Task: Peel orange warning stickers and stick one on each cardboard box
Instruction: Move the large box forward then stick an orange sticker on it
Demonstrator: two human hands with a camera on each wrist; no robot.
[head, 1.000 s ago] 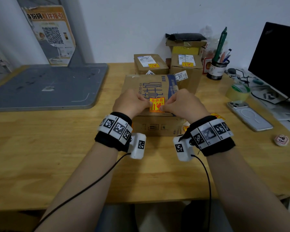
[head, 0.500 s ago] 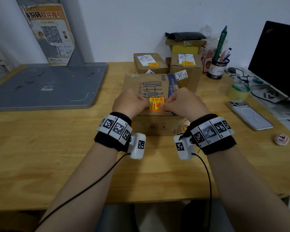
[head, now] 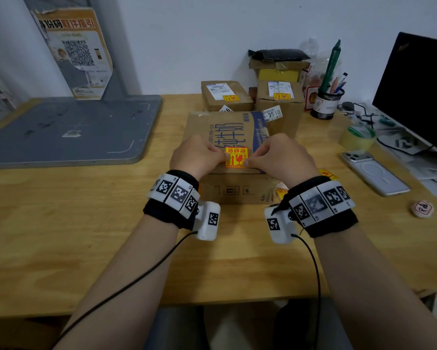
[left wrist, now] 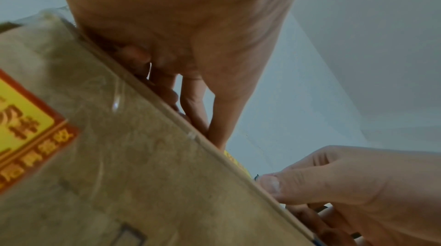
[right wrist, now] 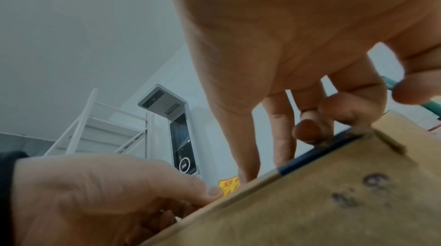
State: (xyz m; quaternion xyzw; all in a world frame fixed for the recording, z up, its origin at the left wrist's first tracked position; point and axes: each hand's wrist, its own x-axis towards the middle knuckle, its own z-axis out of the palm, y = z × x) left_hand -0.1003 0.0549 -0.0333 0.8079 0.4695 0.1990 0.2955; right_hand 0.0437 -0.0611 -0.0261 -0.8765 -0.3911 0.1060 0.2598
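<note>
Head view: big cardboard box [head: 227,132] sits mid-surface [head: 61,223], long axis running 6 to 12 o'clock away from the person. Orange sticker [head: 236,157] lies on the box top near the 6 o'clock edge, print upright toward the person, roughly square so no clear long axis. Left hand [head: 197,157] at the sticker's 9 o'clock edge, right hand [head: 278,155] at its 3 o'clock edge; both sets of fingers curled, tips on the sticker's side edges. Two smaller boxes [head: 226,99] [head: 280,107] at 12 o'clock behind, each already carrying an orange sticker. More loose stickers [head: 327,174] on the surface at 3 o'clock of the big box.

Left wrist view: left hand fingers [left wrist: 198,110] bunched together, tips down on the box top edge. Right thumb [left wrist: 269,184] pressed flat on the same edge. Another sticker [left wrist: 28,129] shows on the box's front face.

Right wrist view: right thumb [right wrist: 241,146] and forefinger straight, tips pressing the sticker [right wrist: 230,184]; other fingers curled. Left thumb [right wrist: 210,191] touches the sticker's far edge.
</note>
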